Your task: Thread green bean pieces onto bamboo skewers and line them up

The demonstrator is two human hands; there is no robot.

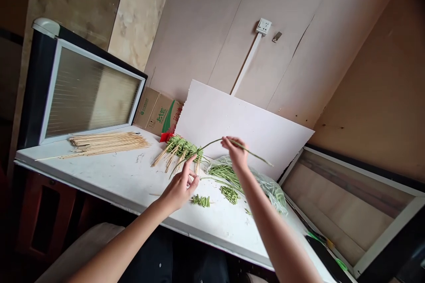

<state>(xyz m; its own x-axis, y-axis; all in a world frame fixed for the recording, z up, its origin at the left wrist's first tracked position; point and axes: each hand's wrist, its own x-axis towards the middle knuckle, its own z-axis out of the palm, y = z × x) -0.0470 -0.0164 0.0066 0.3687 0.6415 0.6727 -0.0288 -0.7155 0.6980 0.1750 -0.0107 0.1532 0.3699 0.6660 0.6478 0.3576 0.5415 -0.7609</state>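
A long green bean (pixel 209 143) arches in the air above the table. My right hand (pixel 236 152) pinches it near its middle, and one end sticks out to the right. My left hand (pixel 182 188) has its index finger stretched up against the bean's left part, with the other fingers loosely bent and apart. Below the hands lies a skewer threaded with folded green bean (pixel 201 201), partly covered by my left hand. Beside it is a small pile of short bean pieces (pixel 229 194). Behind, more long beans (pixel 226 174) lie in a clear plastic bag (pixel 270 188).
Bare bamboo skewers (pixel 108 143) lie at the left of the white table (pixel 116 181). Finished bean skewers (pixel 182 148) are stacked near the back. A cardboard box (pixel 156 110) and a white board (pixel 239 119) stand behind. Green-handled scissors (pixel 341 264) lie at right.
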